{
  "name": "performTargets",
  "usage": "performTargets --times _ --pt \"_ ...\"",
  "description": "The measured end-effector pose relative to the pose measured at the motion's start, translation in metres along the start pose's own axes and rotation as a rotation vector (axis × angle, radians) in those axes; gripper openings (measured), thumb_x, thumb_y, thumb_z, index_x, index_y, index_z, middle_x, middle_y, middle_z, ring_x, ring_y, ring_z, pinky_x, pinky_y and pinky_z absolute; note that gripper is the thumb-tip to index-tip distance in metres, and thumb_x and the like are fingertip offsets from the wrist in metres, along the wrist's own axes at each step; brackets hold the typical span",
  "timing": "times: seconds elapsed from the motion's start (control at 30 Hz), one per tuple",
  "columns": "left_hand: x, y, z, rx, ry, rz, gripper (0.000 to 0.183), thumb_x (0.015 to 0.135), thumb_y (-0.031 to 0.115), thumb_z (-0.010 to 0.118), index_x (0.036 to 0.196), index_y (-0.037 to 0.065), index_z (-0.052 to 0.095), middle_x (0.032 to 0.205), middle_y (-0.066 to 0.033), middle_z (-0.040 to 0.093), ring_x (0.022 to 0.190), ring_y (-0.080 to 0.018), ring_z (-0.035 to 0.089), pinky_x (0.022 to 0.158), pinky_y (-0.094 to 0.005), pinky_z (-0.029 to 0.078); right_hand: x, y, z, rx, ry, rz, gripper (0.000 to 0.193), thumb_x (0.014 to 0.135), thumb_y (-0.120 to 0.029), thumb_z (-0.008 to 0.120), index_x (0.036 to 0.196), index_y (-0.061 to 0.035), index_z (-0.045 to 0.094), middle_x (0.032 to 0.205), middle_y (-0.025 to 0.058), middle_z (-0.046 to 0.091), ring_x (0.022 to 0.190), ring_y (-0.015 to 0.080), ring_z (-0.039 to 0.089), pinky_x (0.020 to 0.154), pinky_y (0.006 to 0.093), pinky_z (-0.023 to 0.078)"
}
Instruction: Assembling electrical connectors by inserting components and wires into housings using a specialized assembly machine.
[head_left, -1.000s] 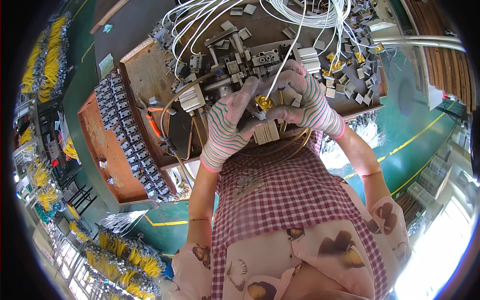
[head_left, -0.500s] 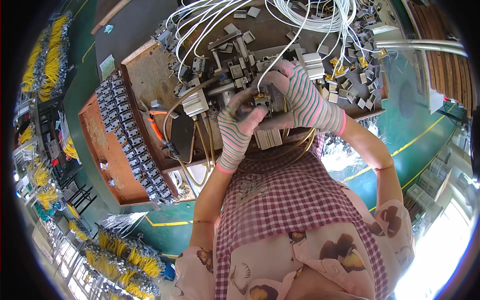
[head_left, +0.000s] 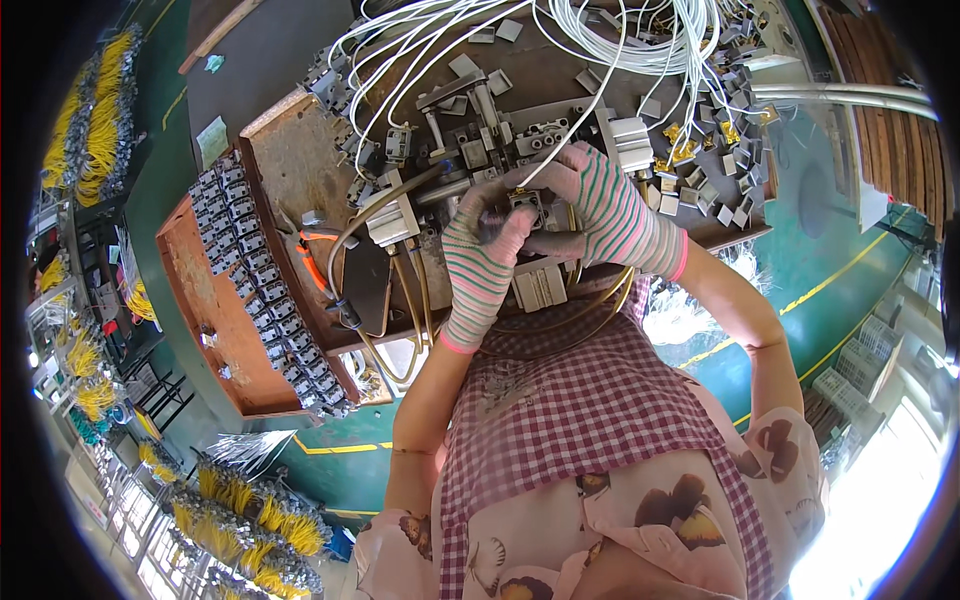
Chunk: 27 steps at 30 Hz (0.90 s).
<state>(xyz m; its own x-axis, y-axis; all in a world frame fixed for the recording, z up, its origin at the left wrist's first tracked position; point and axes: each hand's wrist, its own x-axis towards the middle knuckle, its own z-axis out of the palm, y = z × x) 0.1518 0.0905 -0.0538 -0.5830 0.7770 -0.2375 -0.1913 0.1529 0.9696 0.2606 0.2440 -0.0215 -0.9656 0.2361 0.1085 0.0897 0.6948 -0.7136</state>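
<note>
Both my hands wear striped knit gloves with darkened fingertips and meet over a metal clamping fixture (head_left: 480,150) on the workbench. My left hand (head_left: 482,255) is closed on a small metal housing (head_left: 527,210), its thumb on the near side. My right hand (head_left: 605,215) is closed round the housing's other side, fingers bent in from the right. A white cable (head_left: 601,92) runs down from the far side to the housing between my fingertips. The fingers partly cover the housing, so its inner parts cannot be made out. A ribbed metal block (head_left: 538,286) sits just below my hands.
At left, a brown tray (head_left: 195,285) carries rows of metal housings. Orange-handled pliers (head_left: 312,262) lie beside the fixture's hoses (head_left: 398,290). A coil of white cables (head_left: 645,50) and scattered metal pieces (head_left: 700,185) cover the far right. A ribbed block (head_left: 630,143) stands nearer my right hand.
My hands stay together over the fixture with small finger shifts. The left hand has moved slightly right and the right fingers slightly down. The white cable leans a little more to the right.
</note>
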Motion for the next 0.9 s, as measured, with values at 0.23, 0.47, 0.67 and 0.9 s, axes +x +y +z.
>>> performTargets --times 0.23,0.47,0.67,0.9 --pt "-0.001 0.023 -0.019 0.676 -0.048 0.508 0.047 0.081 0.025 0.073 0.123 0.006 0.058 0.114 -0.0121 0.056 0.097 -0.0249 0.060 0.081 -0.0356 0.050 0.009 0.014 0.003 -0.278 -0.033 -0.013 0.062 0.065 -0.035 0.082 0.120 -0.0157 0.062 0.118 0.0104 0.053 0.109 0.0349 0.049 0.094 0.0455 0.038" --pt "0.023 0.000 -0.039 1.206 -0.386 0.682 0.048 0.079 0.020 0.067 0.125 0.012 0.057 0.106 -0.0087 0.053 0.096 -0.0272 0.054 0.082 -0.0389 0.046 0.001 0.015 0.028 -0.285 0.079 0.141 0.060 0.064 -0.030 0.083 0.118 -0.0149 0.062 0.121 0.0159 0.050 0.111 0.0372 0.048 0.092 0.0473 0.042" --pt "0.026 0.005 -0.040 1.185 -0.450 0.636 0.051 0.075 0.015 0.067 0.125 0.010 0.057 0.107 -0.0135 0.053 0.095 -0.0327 0.056 0.082 -0.0444 0.047 0.017 0.013 0.008 -0.211 0.088 0.152 0.069 0.060 -0.032 0.085 0.120 -0.0147 0.055 0.112 0.0189 0.051 0.104 0.0388 0.052 0.090 0.0467 0.044" --pt "0.024 0.001 -0.040 1.196 -0.424 0.682 0.054 0.074 0.014 0.069 0.127 0.010 0.055 0.107 -0.0134 0.053 0.095 -0.0321 0.056 0.083 -0.0445 0.047 0.016 0.033 0.004 -0.042 0.094 -0.004 0.060 0.068 -0.034 0.082 0.115 -0.0059 0.056 0.105 0.0160 0.057 0.097 0.0361 0.055 0.086 0.0434 0.046"
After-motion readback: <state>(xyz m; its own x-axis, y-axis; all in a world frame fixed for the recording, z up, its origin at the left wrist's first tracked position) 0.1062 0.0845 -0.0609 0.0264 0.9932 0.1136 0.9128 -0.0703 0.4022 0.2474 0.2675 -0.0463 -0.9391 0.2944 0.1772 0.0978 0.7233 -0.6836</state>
